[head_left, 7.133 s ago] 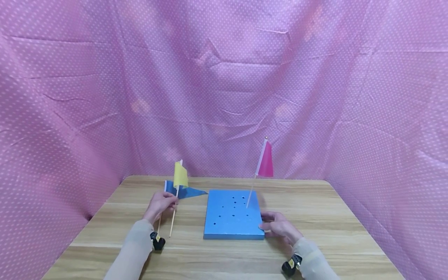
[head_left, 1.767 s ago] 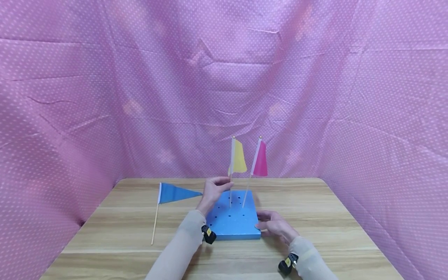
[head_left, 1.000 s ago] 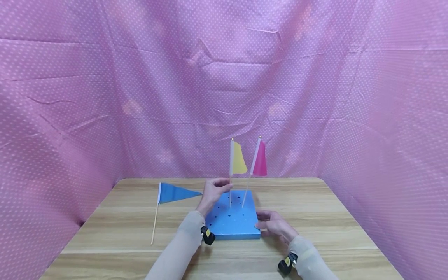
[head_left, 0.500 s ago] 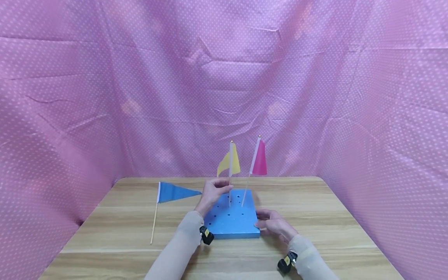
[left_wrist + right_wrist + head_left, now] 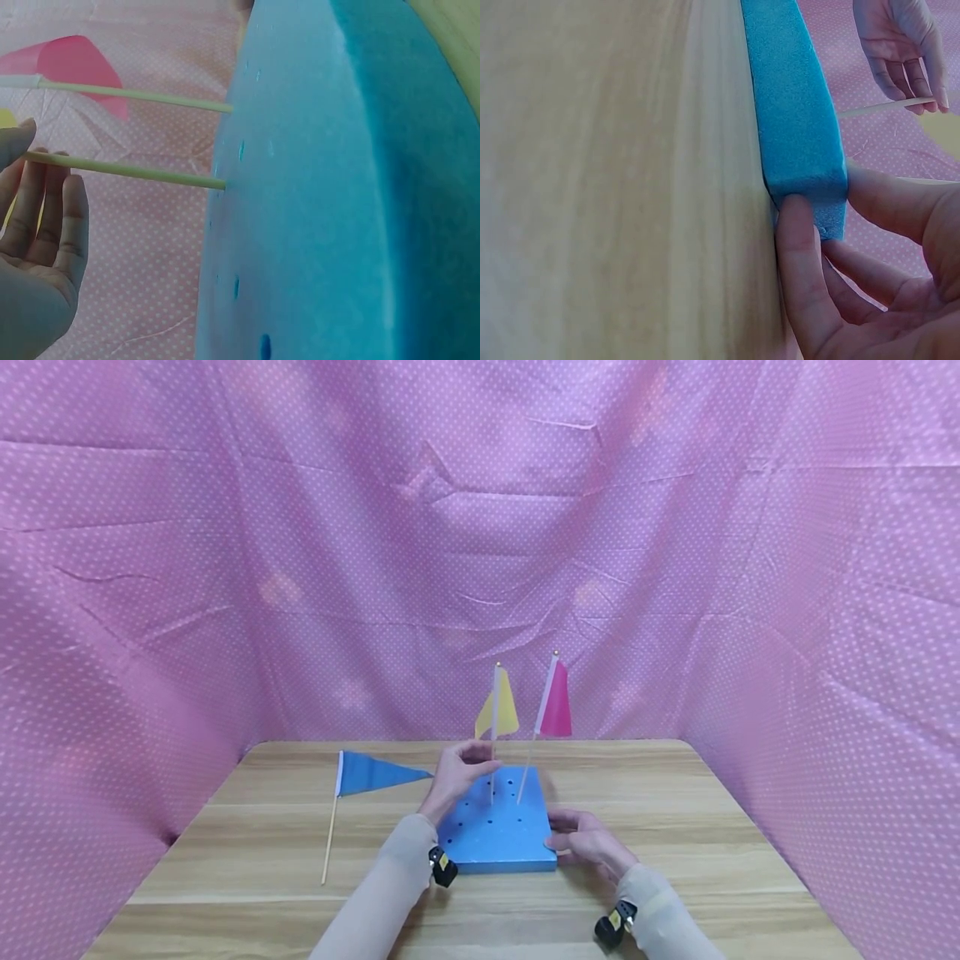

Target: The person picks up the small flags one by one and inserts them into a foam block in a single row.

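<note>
With thumb and fingertips, my left hand [image 5: 453, 777] pinches the wooden stick of a yellow flag [image 5: 506, 708]. That stick stands nearly upright, its lower end at the top face of a blue foam board [image 5: 498, 847] dotted with small holes. In the left wrist view the stick [image 5: 142, 172] meets the board's surface [image 5: 300, 187]. A pink flag [image 5: 557, 702] leans slightly right, its stick in the board beside the yellow one. My right hand [image 5: 592, 842] grips the board's near right corner, thumb on top; the right wrist view shows fingers [image 5: 802, 262] against its side.
A blue triangular flag [image 5: 372, 774] lies on the wooden table [image 5: 225, 877] left of the board, its tip close to my left hand. Pink dotted cloth [image 5: 480, 568] hangs behind and on both sides.
Since the oldest frame, my left hand has carried the yellow flag from the table's left to the board. Lately the flag has sunk slightly and its cloth has turned. My right hand stays put.
</note>
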Tool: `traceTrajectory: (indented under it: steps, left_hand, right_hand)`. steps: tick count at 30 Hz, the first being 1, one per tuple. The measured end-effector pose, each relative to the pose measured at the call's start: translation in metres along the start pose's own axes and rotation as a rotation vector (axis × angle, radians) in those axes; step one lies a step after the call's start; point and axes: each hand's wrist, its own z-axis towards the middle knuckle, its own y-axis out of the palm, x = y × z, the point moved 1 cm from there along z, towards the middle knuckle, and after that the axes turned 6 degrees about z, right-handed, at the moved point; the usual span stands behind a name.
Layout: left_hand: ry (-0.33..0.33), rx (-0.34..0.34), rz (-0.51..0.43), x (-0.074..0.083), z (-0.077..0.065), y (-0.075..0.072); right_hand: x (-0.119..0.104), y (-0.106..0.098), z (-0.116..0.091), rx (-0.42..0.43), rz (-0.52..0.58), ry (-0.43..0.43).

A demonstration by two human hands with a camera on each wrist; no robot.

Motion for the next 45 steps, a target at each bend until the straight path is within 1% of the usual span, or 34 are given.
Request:
traceTrajectory:
  steps: [4, 15, 22, 28, 36, 41, 45]
  left_hand:
    - [-0.003, 0.010, 0.016, 0.000, 0.000, 0.002]
    - [-0.017, 0.014, 0.004, -0.004, 0.003, 0.005]
    - [-0.037, 0.036, 0.063, -0.007, 0.002, 0.009]
    - [-0.046, 0.022, 0.083, -0.009, 0.002, 0.011]
    - [-0.025, -0.007, 0.101, -0.009, 0.000, 0.011]
    - [-0.034, -0.012, 0.097, -0.010, 0.000, 0.011]
    - [-0.047, -0.009, 0.106, -0.011, 0.000, 0.009]
  right_hand:
    - [0.000, 0.000, 0.000, 0.000, 0.001, -0.005]
    - [0.000, -0.002, 0.000, -0.016, 0.001, -0.001]
    - [-0.001, -0.001, -0.001, -0.023, 0.007, 0.003]
    - [0.000, -0.001, 0.000, -0.007, 0.000, 0.010]
    - [0.002, 0.000, 0.000, -0.008, 0.005, 0.004]
    - [0.002, 0.000, 0.000, -0.018, 0.005, -0.012]
    - [0.001, 0.001, 0.000, -0.011, -0.004, -0.007]
